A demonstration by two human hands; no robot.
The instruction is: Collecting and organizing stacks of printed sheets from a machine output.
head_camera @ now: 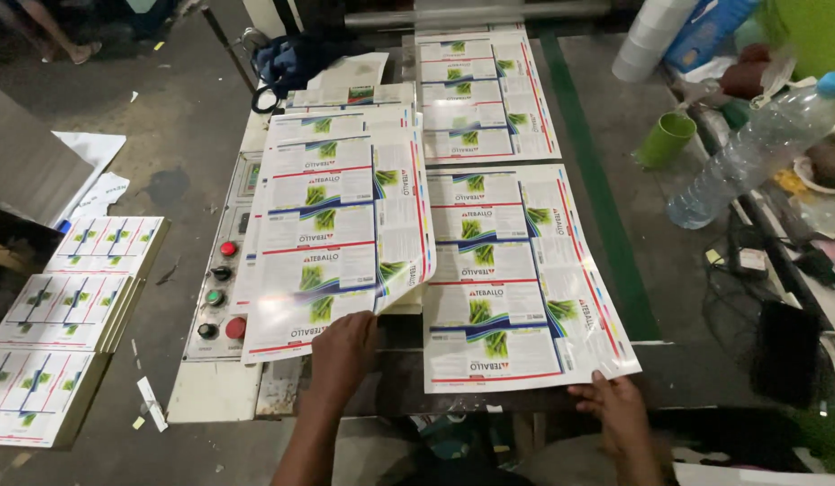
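My left hand (pixel 343 349) grips the lower corner of a glossy printed sheet (pixel 332 238) with green and blue label panels, its right edge curling up off the table. My right hand (pixel 618 409) pinches the near edge of a second printed sheet (pixel 516 279) that lies flat beside it. Another such sheet (pixel 485 94) lies farther back on the dark metal table (pixel 696 360), and more sheets are layered under the left one.
A control panel (pixel 221 288) with red, green and black buttons sits at the table's left. Stacks of printed sheets (pixel 66 310) stand on the floor at left. A clear plastic bottle (pixel 750 148), a green cup (pixel 665 139), cables and clutter fill the right side.
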